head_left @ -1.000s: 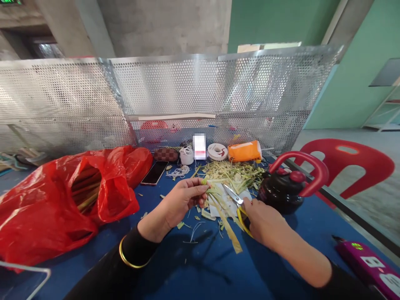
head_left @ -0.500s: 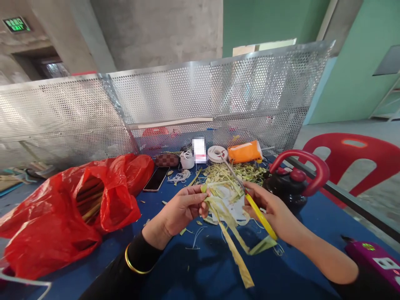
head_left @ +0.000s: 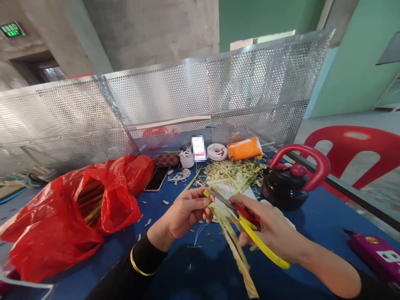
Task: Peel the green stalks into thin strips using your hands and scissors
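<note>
Between the thumb and fingers of my left hand (head_left: pixel 189 210) is a bundle of pale green and straw-coloured leaf strips (head_left: pixel 233 246), whose long ends hang toward the table's front. My right hand (head_left: pixel 270 221) grips scissors (head_left: pixel 258 243) with yellow and red handles. Their blades point up and left, close beside the top of the bundle at my left fingertips. Whether the blades touch the strips I cannot tell. Behind the hands lies a heap of cut green plant scraps (head_left: pixel 237 171) around white paper (head_left: pixel 248 193).
A red plastic bag (head_left: pixel 59 216) holding brown sticks lies left. At the back are a phone (head_left: pixel 157 179), white string (head_left: pixel 186 158), a ribbon spool (head_left: pixel 217 152) and an orange packet (head_left: pixel 244 148). A dark kettle (head_left: pixel 287 187) and purple pouch (head_left: pixel 373 252) stand right, before a red chair (head_left: pixel 359 152).
The scissors have come left and lower, their blades now beside my left fingertips. The strips hang closer together, and the folded one at the right has swung in.
</note>
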A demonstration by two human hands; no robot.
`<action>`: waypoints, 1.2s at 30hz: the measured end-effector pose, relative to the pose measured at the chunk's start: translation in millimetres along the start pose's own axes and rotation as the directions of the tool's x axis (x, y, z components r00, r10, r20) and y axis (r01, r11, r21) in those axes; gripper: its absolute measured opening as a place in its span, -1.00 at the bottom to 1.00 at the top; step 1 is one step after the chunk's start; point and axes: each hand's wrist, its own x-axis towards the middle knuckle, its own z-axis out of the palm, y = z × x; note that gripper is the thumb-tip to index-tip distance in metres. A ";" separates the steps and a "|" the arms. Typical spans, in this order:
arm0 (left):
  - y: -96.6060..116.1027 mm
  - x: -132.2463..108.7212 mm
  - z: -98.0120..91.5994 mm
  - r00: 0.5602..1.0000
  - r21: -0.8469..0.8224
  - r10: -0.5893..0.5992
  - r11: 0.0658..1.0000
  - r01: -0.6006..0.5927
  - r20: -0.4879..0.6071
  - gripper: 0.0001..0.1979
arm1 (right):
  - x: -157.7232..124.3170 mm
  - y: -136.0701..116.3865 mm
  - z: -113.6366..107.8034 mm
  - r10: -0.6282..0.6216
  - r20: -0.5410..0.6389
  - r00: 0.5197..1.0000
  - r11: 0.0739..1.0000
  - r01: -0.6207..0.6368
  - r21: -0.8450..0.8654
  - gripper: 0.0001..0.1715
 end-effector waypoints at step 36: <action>23.7 -8.2 3.4 0.992 -0.050 0.015 0.999 -0.021 -0.122 -0.88 | 19.9 42.7 -14.1 -0.102 -0.145 0.984 0.711 -0.030 -0.702 -0.71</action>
